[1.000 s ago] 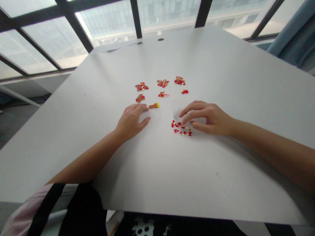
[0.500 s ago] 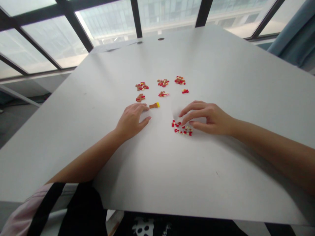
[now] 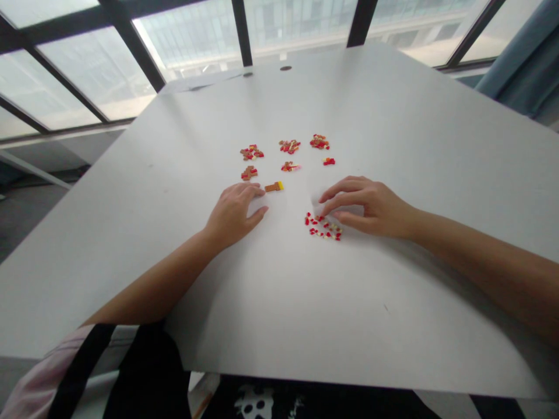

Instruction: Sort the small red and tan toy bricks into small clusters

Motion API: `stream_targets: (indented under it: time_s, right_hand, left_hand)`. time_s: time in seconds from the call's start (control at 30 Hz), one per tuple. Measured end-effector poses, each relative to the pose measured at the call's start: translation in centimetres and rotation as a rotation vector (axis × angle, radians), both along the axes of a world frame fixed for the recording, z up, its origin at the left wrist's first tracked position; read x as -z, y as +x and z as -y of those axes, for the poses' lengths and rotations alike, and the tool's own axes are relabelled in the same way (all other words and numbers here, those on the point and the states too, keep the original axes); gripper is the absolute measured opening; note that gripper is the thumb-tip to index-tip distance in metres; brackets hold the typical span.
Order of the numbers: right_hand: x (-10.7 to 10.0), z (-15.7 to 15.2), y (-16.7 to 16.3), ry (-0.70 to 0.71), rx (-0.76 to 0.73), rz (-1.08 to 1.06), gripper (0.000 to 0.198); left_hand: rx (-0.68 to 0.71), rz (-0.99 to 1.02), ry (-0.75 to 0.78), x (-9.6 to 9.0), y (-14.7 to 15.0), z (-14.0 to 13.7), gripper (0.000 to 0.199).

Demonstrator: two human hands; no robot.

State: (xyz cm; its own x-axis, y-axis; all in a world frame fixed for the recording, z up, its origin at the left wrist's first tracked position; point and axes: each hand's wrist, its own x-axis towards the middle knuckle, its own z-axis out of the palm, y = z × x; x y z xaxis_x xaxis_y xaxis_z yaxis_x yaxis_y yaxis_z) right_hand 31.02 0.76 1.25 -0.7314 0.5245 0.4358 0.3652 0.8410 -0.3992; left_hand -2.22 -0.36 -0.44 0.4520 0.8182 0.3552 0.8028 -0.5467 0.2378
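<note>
My left hand rests on the white table with its fingers apart and nothing in its grasp. Just off its fingertips lies a small brown piece with a yellow end, like joined toy bricks. My right hand hovers with loosely curved, parted fingers at the upper right edge of a scatter of tiny red and cream pieces. One fingertip appears to touch or nearly touch a red piece there. I see nothing held between those fingers.
Beyond my hands, small piles of red and brown pieces lie in two rows: a left pile, a middle pile and a right pile, with smaller groups nearer me. Windows and a blue curtain border the white table.
My right hand has shifted slightly up and away from me over the red and cream pieces. My left hand stays where it was.
</note>
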Motion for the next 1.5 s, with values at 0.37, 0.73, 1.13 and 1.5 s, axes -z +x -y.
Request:
stream_targets:
  time_s: [0.37, 0.73, 1.13, 1.5]
  right_hand:
    - [-0.3, 0.4, -0.5, -0.002, -0.003, 0.029, 0.024]
    - [-0.1, 0.2, -0.3, -0.073, 0.182, 0.036, 0.027]
    - [0.4, -0.4, -1.3, -0.031, 0.226, 0.029, 0.023]
    - [0.6, -1.7, -1.4, 0.022, 0.248, 0.085, 0.022]
  left_hand:
    - [-0.005, 0.005, -0.025, -0.2, 0.0, 0.1, 0.028]
    - [-0.015, 0.013, -0.030, -0.2, 0.1, 0.1, 0.027]
    - [0.001, 0.015, -0.022, -0.2, 0.0, 0.0, 0.027]
    - [0.000, 0.015, -0.042, -0.3, 0.1, 0.1, 0.027]
